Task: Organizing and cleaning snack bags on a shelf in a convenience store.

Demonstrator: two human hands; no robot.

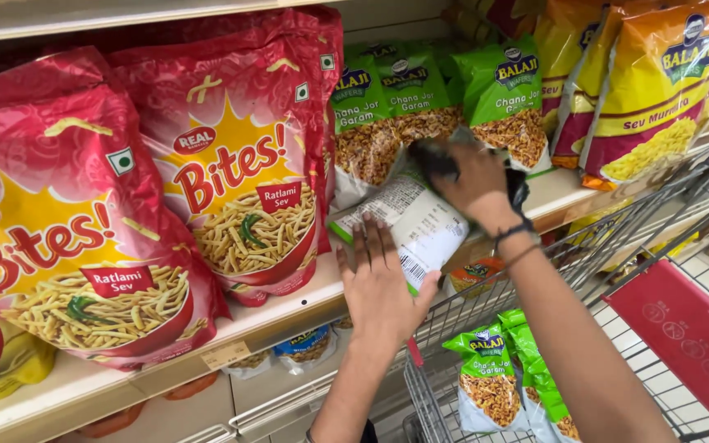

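1. Red snack bags [223, 164] stand on the shelf [289, 316] at left.
2. Left hand [381, 287], fingers spread, lies flat on a green packet [420, 226] at the shelf edge.
3. Right hand [473, 184] has its grip closed on the packet's top.
4. Green packets [490, 373] lie in the cart [642, 238] at right.

Cream shelf [272, 316] carries snack bags: two large red bags [231, 164] at left, leaning back; green bags [404, 98] at centre, upright; yellow-orange bags [658, 90] at right. One green bag [416, 226] lies flat at shelf edge.
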